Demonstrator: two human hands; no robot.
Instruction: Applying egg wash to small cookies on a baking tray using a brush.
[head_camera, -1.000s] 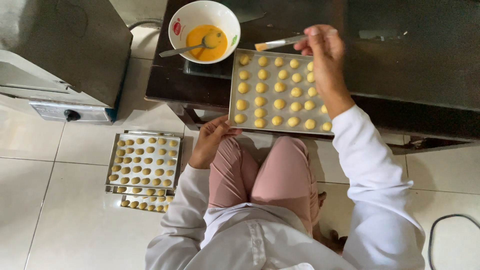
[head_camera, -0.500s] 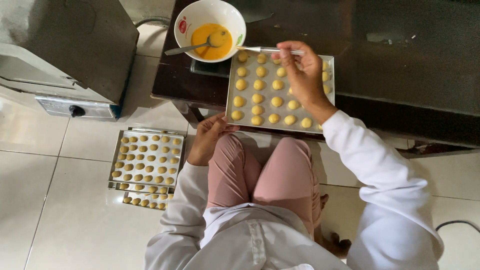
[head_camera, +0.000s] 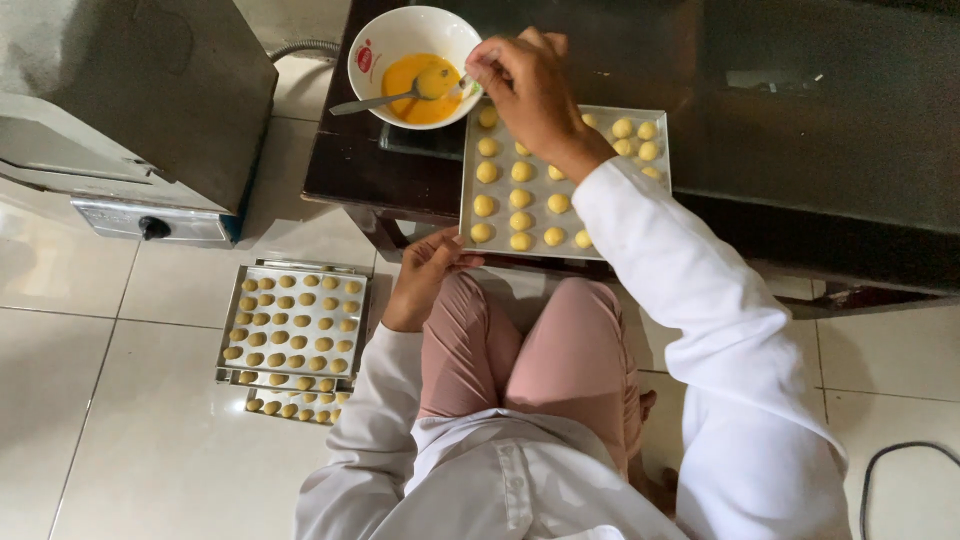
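My right hand (head_camera: 530, 85) is at the rim of a white bowl (head_camera: 400, 35) of orange-yellow egg wash, pinching a small brush whose tip (head_camera: 468, 86) barely shows past my fingers. In the bowl rests a metal spoon (head_camera: 385, 100), its handle pointing left. Just below the bowl lies a metal baking tray (head_camera: 466, 185) with rows of pale yellow dough balls (head_camera: 520, 195), on a dark table (head_camera: 800, 110). My right forearm in a white sleeve crosses the tray. My left hand (head_camera: 425, 275) rests against the tray's near-left corner, above my knees in pink trousers.
A grey metal oven (head_camera: 130, 100) with a black knob stands on the tiled floor at the left. Two stacked trays (head_camera: 295, 320) of browner dough balls lie on the floor beside my left knee. A dark cable (head_camera: 885, 480) curls at the bottom right.
My right hand has moved left across the tray with the brush, from the tray's far-right side to the bowl's rim. My left hand has stayed at the tray's corner.
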